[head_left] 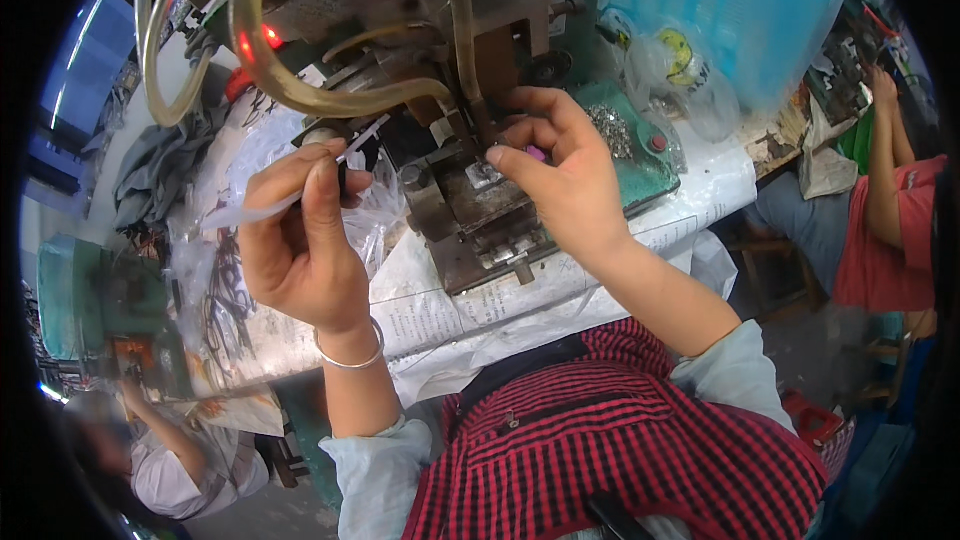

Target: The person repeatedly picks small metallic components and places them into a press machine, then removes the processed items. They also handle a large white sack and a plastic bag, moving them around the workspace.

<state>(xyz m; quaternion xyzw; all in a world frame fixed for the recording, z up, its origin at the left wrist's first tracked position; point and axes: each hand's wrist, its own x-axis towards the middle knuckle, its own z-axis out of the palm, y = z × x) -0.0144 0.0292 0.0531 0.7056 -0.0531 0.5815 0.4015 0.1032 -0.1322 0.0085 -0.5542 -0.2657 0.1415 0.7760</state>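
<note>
Between the thumb and fingers of the left hand (310, 230), a thin whitish strip (368, 137) is pinched, its middle covered. Over the metal fixture (470, 206) just beside, the right hand (572, 170) curls, its fingertips partly hidden; I can't tell whether they grip anything. A yellowish hose (247, 25) loops nearby, cut off above.

The apron (600, 430) is checked red and black, hoses (350, 98) yellowish, tray (637, 178) green, strip (250, 212) apparently whitish.
</note>
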